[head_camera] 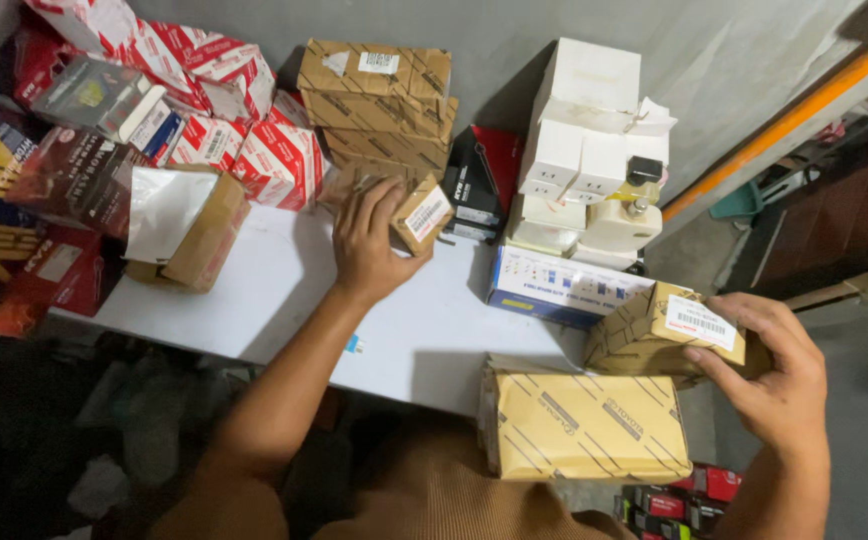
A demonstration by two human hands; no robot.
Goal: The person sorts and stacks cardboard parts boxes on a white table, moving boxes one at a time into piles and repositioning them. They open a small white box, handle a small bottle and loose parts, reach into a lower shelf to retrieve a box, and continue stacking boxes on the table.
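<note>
Cardboard is nearly everything in view: stiff, square-edged kraft cartons with dark diagonal stripes and white stick-on labels. The left hand lies with its fingers curled over a small carton at the upper middle of the frame, pressing it against the striped stack behind; the grip looks loose, more a resting palm than a clamp. The right hand at the lower right is closed round a tilted carton, thumb beneath and fingers over the far edge, holding it just above the counter. Thin board like this dents easily, so I judge it best to hold each carton by its flat faces, keep it level and set it down squarely (the labels face up already). A big flat carton overhangs the near counter edge, a blue and white box lies beside it, smooth white boxes stand behind, and glossy red ones crowd the upper left.
</note>
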